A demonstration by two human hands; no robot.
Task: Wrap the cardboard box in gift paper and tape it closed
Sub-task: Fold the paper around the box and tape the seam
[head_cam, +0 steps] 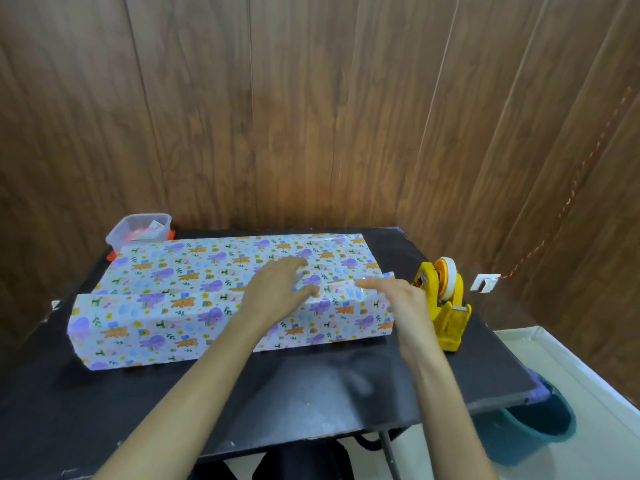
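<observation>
A clear plastic tub (138,227) sits at the far left corner of the black table (311,393). It holds pinkish and white scraps, too blurred to name, and a red piece shows under it. The wrapped box (194,320) lies in the middle of the table, covered in gift paper (214,261) printed with purple and orange figures. Its long axis runs left to right across the table, with the right end angled a little away from the person. The paper's overlapping edge follows that same line along the top.

The left hand (273,289) lies flat with its fingers spread, pressing on the paper near that edge. The right hand (398,299) reaches in from the right, fingers stretched toward the seam. A glossy clear patch shows at its fingertips, but whether they pinch it cannot be told.

A yellow tape dispenser (446,299) with a white roll stands just beside the box's right end.
</observation>
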